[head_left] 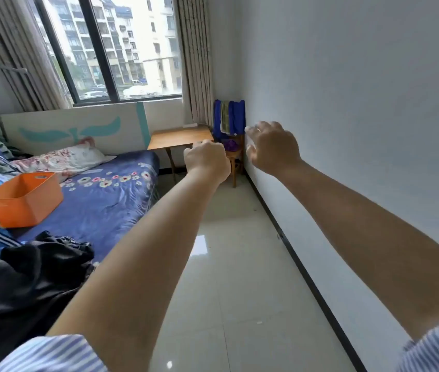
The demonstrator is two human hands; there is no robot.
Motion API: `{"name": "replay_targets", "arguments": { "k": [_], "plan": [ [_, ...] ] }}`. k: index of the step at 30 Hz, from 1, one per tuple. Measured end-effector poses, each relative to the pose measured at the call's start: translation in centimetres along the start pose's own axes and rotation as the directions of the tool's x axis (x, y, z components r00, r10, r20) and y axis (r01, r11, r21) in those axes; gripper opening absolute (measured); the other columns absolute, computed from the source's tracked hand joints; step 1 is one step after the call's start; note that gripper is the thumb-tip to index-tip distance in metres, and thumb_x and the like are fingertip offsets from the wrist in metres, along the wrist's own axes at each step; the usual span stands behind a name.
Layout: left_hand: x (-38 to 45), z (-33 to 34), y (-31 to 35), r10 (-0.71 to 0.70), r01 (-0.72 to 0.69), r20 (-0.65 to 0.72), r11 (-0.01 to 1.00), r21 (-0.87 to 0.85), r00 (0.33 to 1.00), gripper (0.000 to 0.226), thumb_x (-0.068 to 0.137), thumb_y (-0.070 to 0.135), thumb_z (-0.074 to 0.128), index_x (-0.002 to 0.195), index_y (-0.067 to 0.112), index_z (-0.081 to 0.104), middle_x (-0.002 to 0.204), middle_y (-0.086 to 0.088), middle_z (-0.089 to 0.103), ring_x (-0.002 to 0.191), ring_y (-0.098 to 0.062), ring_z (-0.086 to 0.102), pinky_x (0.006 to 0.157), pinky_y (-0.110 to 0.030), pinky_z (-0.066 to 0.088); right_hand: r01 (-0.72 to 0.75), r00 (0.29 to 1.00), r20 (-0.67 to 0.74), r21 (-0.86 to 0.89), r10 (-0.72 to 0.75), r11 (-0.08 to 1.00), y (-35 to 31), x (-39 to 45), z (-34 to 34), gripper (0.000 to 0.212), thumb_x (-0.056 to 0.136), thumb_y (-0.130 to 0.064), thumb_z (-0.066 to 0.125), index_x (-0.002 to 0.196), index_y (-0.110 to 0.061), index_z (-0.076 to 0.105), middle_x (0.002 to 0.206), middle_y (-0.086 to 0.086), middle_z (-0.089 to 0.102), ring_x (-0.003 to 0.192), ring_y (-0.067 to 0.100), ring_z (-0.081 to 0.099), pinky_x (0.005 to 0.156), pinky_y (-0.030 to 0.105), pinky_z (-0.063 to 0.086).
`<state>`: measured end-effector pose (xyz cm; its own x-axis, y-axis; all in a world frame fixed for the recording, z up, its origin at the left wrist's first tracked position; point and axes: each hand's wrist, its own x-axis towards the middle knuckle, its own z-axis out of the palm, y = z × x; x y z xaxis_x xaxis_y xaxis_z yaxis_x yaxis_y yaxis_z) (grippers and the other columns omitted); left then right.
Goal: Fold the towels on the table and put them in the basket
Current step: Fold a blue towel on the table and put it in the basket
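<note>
both arms are reaching forward in the air, the left hand [207, 159] curled into a fist holding nothing and the right hand [272, 147] loosely open and holding nothing. the towels [229, 116] are hanging over a chair [236, 157] in the far corner, just beside the small wooden table [179, 136], while the orange basket [22, 200] is sitting well apart on the bed [105, 200]. carrying folded towels that far is likely risking them coming undone, and the clothes [25, 277] heaped on the bed could be getting mixed in.
</note>
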<state>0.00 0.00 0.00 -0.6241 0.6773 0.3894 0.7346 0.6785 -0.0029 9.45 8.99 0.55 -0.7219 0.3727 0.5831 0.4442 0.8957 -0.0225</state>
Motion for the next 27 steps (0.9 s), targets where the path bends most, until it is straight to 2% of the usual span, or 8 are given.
{"name": "replay_targets", "arguments": {
  "k": [3, 5, 12, 15, 18, 22, 25, 27],
  "plan": [
    [4.4, 4.5, -0.4, -0.070, 0.069, 0.153, 0.998, 0.010, 0.986, 0.028, 0.094, 0.021, 0.042, 0.110, 0.008, 0.061, 0.116, -0.012, 0.060, 0.108, -0.028, 0.056, 0.073, -0.032, 0.037, -0.021, 0.997, 0.079, -0.006, 0.021, 1.000, 1.7, 3.0, 5.4, 0.030, 0.091, -0.015, 0.041, 0.117, -0.004, 0.052, 0.117, 0.016, 0.057, 0.107, 0.032, 0.052, 0.082, 0.035, 0.045],
    [7.8, 7.6, -1.0, -0.093, 0.091, 0.211, 0.996, 0.020, 0.973, 0.027, 0.094, 0.018, 0.043, 0.109, 0.008, 0.062, 0.115, -0.011, 0.061, 0.107, -0.027, 0.058, 0.070, -0.029, 0.036, -0.034, 0.983, 0.180, -0.021, 0.037, 0.999, 2.9, 5.5, 9.6, 0.026, 0.090, -0.015, 0.042, 0.110, -0.002, 0.054, 0.114, 0.017, 0.056, 0.106, 0.033, 0.051, 0.081, 0.035, 0.044],
    [19.7, 16.9, -4.1, -0.117, 0.111, 0.373, 0.993, 0.038, 0.920, 0.026, 0.093, 0.016, 0.045, 0.112, 0.010, 0.062, 0.119, -0.008, 0.060, 0.109, -0.027, 0.057, 0.070, -0.026, 0.035, -0.012, 0.937, 0.349, -0.043, 0.026, 0.999, 6.1, 15.7, 22.1, 0.030, 0.092, -0.018, 0.041, 0.113, -0.002, 0.054, 0.117, 0.017, 0.055, 0.111, 0.032, 0.047, 0.084, 0.035, 0.041],
    [24.7, 20.6, -6.5, -0.119, 0.116, 0.401, 0.993, 0.032, 0.908, 0.026, 0.094, 0.015, 0.043, 0.112, 0.009, 0.061, 0.119, -0.009, 0.060, 0.109, -0.027, 0.057, 0.070, -0.026, 0.035, -0.002, 0.925, 0.379, -0.040, 0.017, 0.999, 6.6, 20.3, 27.0, 0.030, 0.093, -0.019, 0.039, 0.113, -0.003, 0.055, 0.118, 0.016, 0.055, 0.112, 0.031, 0.046, 0.083, 0.034, 0.040],
    [30.0, 24.0, -9.5, -0.146, 0.136, 0.422, 0.989, 0.054, 0.895, 0.027, 0.094, 0.016, 0.044, 0.114, 0.009, 0.061, 0.120, -0.008, 0.059, 0.111, -0.027, 0.057, 0.072, -0.027, 0.038, -0.002, 0.921, 0.390, -0.030, 0.014, 1.000, 6.8, 25.3, 32.0, 0.030, 0.093, -0.018, 0.038, 0.111, -0.003, 0.055, 0.117, 0.015, 0.055, 0.110, 0.030, 0.047, 0.075, 0.031, 0.036],
    [38.2, 28.7, -14.9, -0.153, 0.112, 0.414, 0.986, 0.121, 0.897, 0.028, 0.094, 0.015, 0.046, 0.117, 0.009, 0.060, 0.124, -0.009, 0.058, 0.116, -0.028, 0.055, 0.087, -0.031, 0.046, -0.044, 0.905, 0.423, -0.035, 0.055, 0.998, 7.1, 33.0, 38.6, 0.030, 0.093, -0.017, 0.037, 0.112, -0.003, 0.055, 0.117, 0.016, 0.054, 0.111, 0.030, 0.046, 0.077, 0.033, 0.039],
    [45.7, 31.8, -18.5, -0.092, 0.020, 0.433, 0.986, 0.168, 0.897, 0.029, 0.095, 0.014, 0.043, 0.119, 0.010, 0.060, 0.126, -0.007, 0.057, 0.119, -0.028, 0.053, 0.087, -0.032, 0.046, -0.111, 0.895, 0.431, -0.035, 0.115, 0.993, 7.8, 39.9, 43.4, 0.032, 0.093, -0.018, 0.037, 0.115, -0.004, 0.055, 0.118, 0.015, 0.054, 0.112, 0.031, 0.047, 0.079, 0.034, 0.041],
    [50.1, 33.5, -20.1, -0.070, 0.001, 0.425, 0.987, 0.161, 0.902, 0.029, 0.095, 0.013, 0.043, 0.118, 0.008, 0.060, 0.124, -0.008, 0.057, 0.116, -0.029, 0.054, 0.080, -0.030, 0.043, -0.158, 0.892, 0.424, -0.028, 0.155, 0.987, 8.5, 43.6, 45.9, 0.033, 0.092, -0.018, 0.037, 0.117, -0.005, 0.055, 0.119, 0.015, 0.055, 0.111, 0.031, 0.048, 0.080, 0.033, 0.042]
  ]
}}
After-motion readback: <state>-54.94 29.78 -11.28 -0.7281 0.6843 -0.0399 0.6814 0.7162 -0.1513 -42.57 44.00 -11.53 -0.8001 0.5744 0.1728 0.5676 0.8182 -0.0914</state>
